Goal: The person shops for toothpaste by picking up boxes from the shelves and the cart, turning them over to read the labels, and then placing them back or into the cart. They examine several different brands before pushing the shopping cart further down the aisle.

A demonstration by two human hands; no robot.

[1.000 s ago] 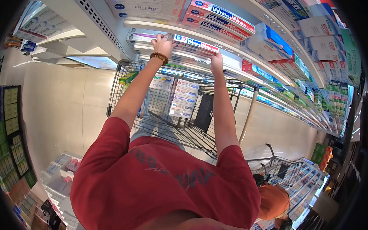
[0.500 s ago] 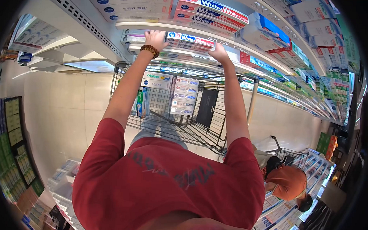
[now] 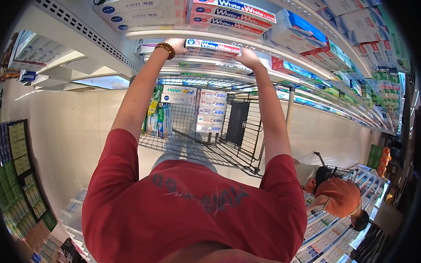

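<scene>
In the head view, a small stack of White & White toothpaste boxes [image 3: 212, 47] sits on the shelf level under the upper shelf's front edge. My left hand [image 3: 177, 45], with a beaded bracelet on the wrist, presses against the stack's left end; its fingertips are partly hidden. On the right end is my right hand [image 3: 248, 57], its fingers closed around the corner. The stack is squeezed between both hands. Below them stands a wire shopping cart [image 3: 191, 149] holding white toothpaste cartons [image 3: 210, 111], a Usage box [image 3: 178, 94] and several packaged toothbrushes [image 3: 162, 120].
More White & White boxes [image 3: 233, 14] are stacked on the upper shelf [image 3: 200, 35]. Shelves of boxed goods run off to the right. At lower right another person in an orange shirt [image 3: 340, 198] bends near a second cart. Pale tiled floor [image 3: 81, 122] lies left of my cart.
My left hand has dropped from its spread reach on the shelf to the left end of the toothpaste stack. The stack has shifted slightly left in view. The orange-shirted person has moved slightly right.
</scene>
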